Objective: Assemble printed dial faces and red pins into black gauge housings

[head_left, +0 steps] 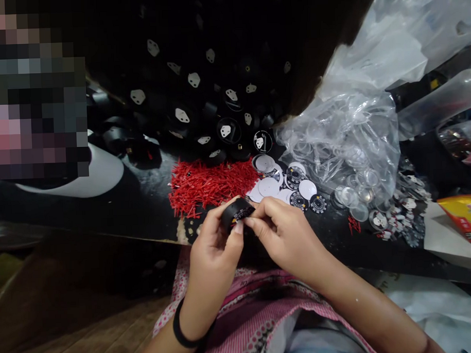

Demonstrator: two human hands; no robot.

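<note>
A round black gauge (pixel 231 212) with a printed dial face is tilted up near the table's front edge. My left hand (pixel 214 244) is closed around its casing, with the thumb at the dial's lower edge. My right hand (pixel 281 229) is pinched at the right side of the dial, and whatever its fingertips hold is hidden. Just beyond the hands lies a heap of small red pointers (pixel 210 187). To its right are scattered white discs (pixel 269 186) and black printed dial plates (pixel 296 175).
Many black gauge housings (pixel 226 130) with pale metal plates are heaped at the back. A clear plastic bag (pixel 342 136) and clear round lenses (pixel 348 195) lie on the right, near a pile of small parts (pixel 404 212). A yellow packet (pixel 463 215) sits far right.
</note>
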